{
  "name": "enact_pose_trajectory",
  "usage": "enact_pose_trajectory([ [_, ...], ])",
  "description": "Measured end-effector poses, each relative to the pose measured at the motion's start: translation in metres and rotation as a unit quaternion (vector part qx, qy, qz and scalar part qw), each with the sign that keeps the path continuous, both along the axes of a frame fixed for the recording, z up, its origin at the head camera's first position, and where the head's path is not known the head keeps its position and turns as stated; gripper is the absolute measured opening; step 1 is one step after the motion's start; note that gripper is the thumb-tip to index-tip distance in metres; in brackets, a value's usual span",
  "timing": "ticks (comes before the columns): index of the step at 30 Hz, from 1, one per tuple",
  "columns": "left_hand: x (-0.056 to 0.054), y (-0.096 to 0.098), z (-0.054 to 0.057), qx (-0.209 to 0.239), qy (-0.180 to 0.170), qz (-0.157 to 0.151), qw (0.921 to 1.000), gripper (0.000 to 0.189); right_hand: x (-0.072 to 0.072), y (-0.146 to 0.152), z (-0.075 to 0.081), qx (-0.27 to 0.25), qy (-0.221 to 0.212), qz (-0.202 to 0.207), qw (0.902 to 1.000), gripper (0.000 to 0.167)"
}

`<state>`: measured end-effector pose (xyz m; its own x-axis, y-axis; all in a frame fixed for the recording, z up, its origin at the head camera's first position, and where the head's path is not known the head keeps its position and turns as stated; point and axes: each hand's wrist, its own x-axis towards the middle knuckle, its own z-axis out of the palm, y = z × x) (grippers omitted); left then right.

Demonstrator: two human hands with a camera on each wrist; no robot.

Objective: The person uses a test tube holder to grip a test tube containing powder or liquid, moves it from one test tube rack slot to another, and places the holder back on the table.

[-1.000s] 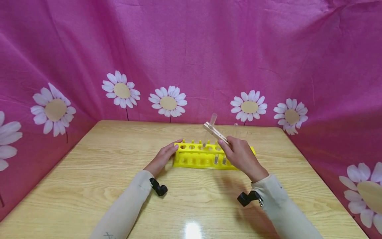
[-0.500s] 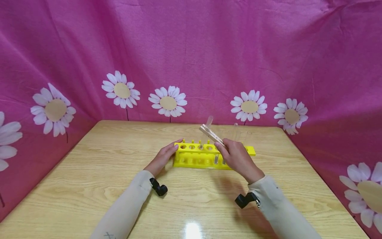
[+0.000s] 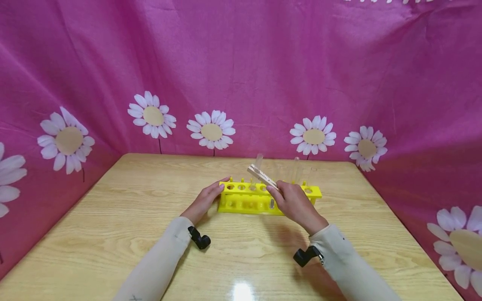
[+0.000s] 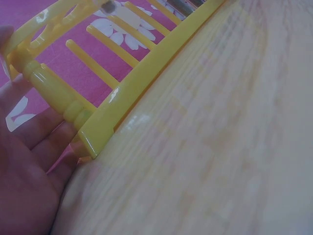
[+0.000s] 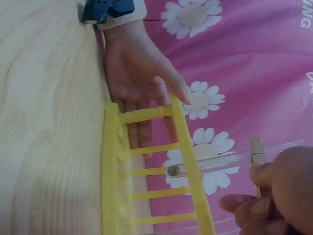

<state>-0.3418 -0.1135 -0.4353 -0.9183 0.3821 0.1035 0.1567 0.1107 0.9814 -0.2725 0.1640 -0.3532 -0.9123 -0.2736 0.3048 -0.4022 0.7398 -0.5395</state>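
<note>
The yellow test tube rack (image 3: pixel 242 194) stands on the wooden table. My left hand (image 3: pixel 203 201) holds its left end, thumb on the top plate and fingers around the end post (image 4: pixel 51 90). My right hand (image 3: pixel 301 207) grips a wooden test tube clamp (image 3: pixel 263 177). Pinched in the clamp's tip is a clear test tube (image 3: pixel 258 161), nearly upright over the left half of the rack. In the right wrist view this tube's rounded bottom (image 5: pixel 173 170) pokes just below the top plate, with something dark at its end.
More clear test tubes (image 3: pixel 296 168) stand in the right half of the rack, partly hidden behind my right hand. Pink cloth (image 3: pixel 241 75) with white flowers hangs behind and at both sides of the table (image 3: pixel 150 192).
My right hand has moved left and down with the clamp and tube; the tube's bottom has gone into a rack hole. My left hand stays at the rack's end.
</note>
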Motion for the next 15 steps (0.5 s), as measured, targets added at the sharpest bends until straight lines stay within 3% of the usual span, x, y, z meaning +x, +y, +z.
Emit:
enact_pose_trajectory([
  [15, 0.0005, -0.0001, -0.0015, -0.001, 0.004, 0.004, 1.0000, 0.054, -0.0007, -0.0023, -0.0030, 0.020, -0.031, -0.016, 0.9992, 0.029],
])
